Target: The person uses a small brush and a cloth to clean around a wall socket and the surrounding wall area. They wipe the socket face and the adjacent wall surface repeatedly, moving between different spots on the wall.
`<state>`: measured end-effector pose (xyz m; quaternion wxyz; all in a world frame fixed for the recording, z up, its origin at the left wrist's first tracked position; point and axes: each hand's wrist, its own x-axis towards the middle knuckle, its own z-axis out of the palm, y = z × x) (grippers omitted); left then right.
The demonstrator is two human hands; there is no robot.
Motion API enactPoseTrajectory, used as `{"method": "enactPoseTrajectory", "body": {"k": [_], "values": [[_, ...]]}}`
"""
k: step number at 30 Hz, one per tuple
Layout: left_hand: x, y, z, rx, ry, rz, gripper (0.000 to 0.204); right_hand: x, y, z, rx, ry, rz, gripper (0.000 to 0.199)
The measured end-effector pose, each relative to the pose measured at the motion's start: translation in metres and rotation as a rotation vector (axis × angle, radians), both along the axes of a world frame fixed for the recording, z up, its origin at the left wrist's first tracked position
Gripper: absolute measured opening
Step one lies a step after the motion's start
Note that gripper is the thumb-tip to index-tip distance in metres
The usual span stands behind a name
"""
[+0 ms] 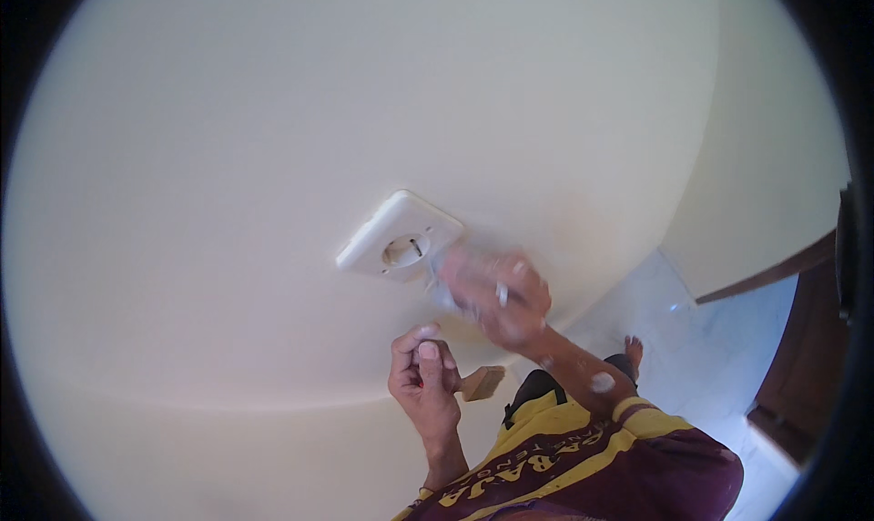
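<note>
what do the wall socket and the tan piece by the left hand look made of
Wall socket: probably plastic, smooth and white, with a soft sheen and rounded corners. Tan piece: possibly bare wood, matte and brownish; no clear grain.

Across most of the view, a smooth off-white wall [228, 111]. To the right, a second pale wall [774, 157] with a narrow brown strip [765, 277] along its foot. Below, a glossy whitish floor [696, 366] catching bright light; beside it, a dark reddish-brown panel [806, 357].
</note>
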<state>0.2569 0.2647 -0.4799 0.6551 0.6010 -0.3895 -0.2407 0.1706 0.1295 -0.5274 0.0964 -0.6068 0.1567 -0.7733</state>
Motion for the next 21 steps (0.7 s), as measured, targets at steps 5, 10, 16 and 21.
{"method": "enactPoseTrajectory", "body": {"k": [5, 10, 16, 21], "values": [[0.000, -0.005, -0.015, -0.167, -0.266, 0.145, 0.023, -0.011, 0.035, -0.005, 0.154, 0.136, 0.573, 0.043], [-0.015, -0.009, -0.032, -0.203, -0.347, 0.209, 0.029, -0.052, 0.017, 0.001, 0.160, 0.373, 0.674, 0.035], [-0.041, -0.030, 0.000, -0.138, -0.222, 0.266, 0.024, -0.024, -0.024, 0.012, 0.239, -0.058, 0.222, 0.030], [-0.025, -0.039, -0.006, -0.126, -0.365, 0.221, 0.020, 0.005, -0.044, 0.016, 0.236, -0.104, 0.219, 0.030]]}}
